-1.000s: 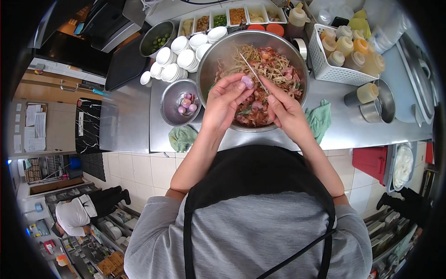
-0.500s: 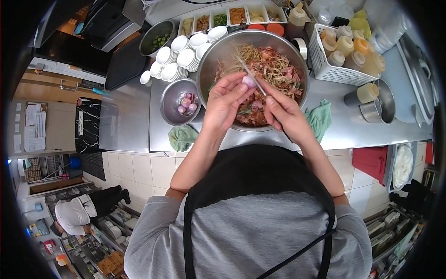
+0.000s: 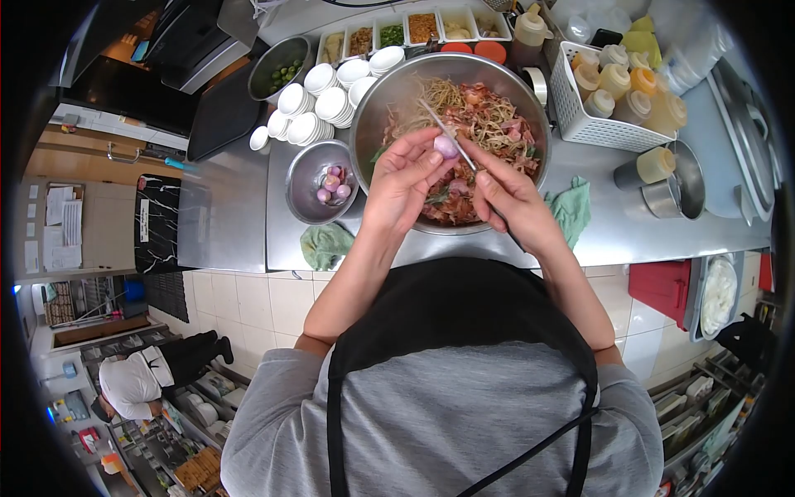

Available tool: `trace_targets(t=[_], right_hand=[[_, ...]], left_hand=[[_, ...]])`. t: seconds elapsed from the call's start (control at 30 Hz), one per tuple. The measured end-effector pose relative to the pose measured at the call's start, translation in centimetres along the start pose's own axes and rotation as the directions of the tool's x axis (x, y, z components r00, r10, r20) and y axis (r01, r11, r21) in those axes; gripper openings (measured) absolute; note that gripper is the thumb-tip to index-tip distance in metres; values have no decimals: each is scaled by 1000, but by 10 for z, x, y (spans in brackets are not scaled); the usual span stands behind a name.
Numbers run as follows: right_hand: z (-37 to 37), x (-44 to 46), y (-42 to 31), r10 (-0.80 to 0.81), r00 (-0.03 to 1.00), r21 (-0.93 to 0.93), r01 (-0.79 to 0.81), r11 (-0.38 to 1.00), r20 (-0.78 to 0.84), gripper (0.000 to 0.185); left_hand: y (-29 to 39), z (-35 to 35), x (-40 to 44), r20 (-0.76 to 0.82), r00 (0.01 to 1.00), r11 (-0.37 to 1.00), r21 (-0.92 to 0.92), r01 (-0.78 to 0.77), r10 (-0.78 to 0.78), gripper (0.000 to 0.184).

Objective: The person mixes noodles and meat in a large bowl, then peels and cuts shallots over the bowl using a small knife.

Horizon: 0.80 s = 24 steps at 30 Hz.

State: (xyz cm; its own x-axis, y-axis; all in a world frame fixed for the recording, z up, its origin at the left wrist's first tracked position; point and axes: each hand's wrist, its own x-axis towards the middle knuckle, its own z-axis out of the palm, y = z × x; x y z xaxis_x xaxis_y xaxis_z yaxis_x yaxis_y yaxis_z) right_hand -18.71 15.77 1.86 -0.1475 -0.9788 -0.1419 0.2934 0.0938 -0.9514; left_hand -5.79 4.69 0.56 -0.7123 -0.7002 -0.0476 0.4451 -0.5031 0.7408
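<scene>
So there's one small round purple-pink shallot (image 3: 445, 148) up over the big round stainless-steel bowl (image 3: 369, 112), pinched in the fingers of the left hand (image 3: 399, 180). The right hand (image 3: 515, 200) has its fingers wrapped around one thin silver-bladed knife (image 3: 438, 121), blade right alongside the shallot, can't tell if it's actually touching. Underneath, that one big bowl's loaded with reddish papery skins (image 3: 512, 126) and stringy tan roots (image 3: 454, 93), way too many to count. Just left of it, one smaller round steel bowl (image 3: 301, 184) holds what looks like five purple-pink peeled shallots (image 3: 333, 190), though they overlap. Two crumpled green cloths (image 3: 326, 247) lie on the shiny metal tabletop (image 3: 609, 186), one per side, plus six white rectangular tubs (image 3: 423, 30) along the back.
</scene>
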Motion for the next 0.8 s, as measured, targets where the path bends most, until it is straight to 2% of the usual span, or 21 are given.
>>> trace_targets(t=[0.03, 0.07, 0.13, 0.3, 0.37, 0.47, 0.57, 0.8], right_hand=[[2, 0, -1, -21, 1000, -81, 21, 997, -4, 37], [0, 0, 1, -21, 1000, -80, 20, 997, -4, 37], [-7, 2, 6, 19, 1000, 44, -20, 999, 24, 34], [-9, 2, 4, 25, 999, 35, -26, 999, 27, 35], [-7, 0, 0, 23, 1000, 57, -24, 998, 12, 35], [-3, 0, -1, -13, 1000, -34, 13, 999, -28, 36], [-5, 3, 4, -21, 999, -95, 24, 995, 35, 35], [-7, 4, 0, -34, 997, -65, 29, 997, -74, 34]], left_hand=[[-1, -1, 0, 2, 1000, 1000, 11, -18, 18, 26], [-1, -1, 1, 3, 999, 999, 22, -35, 35, 26], [2, 0, -1, 22, 1000, 999, 33, -17, 16, 26], [5, 3, -1, 23, 999, 999, 39, 29, -29, 25], [5, 6, -1, -39, 998, 999, 25, 40, -39, 25], [-1, 0, 0, -25, 1000, 999, 44, 6, -5, 25], [-4, 0, 1, -19, 999, 991, 128, -48, 50, 26], [0, -2, -1, -6, 1000, 991, 131, -11, 12, 29]])
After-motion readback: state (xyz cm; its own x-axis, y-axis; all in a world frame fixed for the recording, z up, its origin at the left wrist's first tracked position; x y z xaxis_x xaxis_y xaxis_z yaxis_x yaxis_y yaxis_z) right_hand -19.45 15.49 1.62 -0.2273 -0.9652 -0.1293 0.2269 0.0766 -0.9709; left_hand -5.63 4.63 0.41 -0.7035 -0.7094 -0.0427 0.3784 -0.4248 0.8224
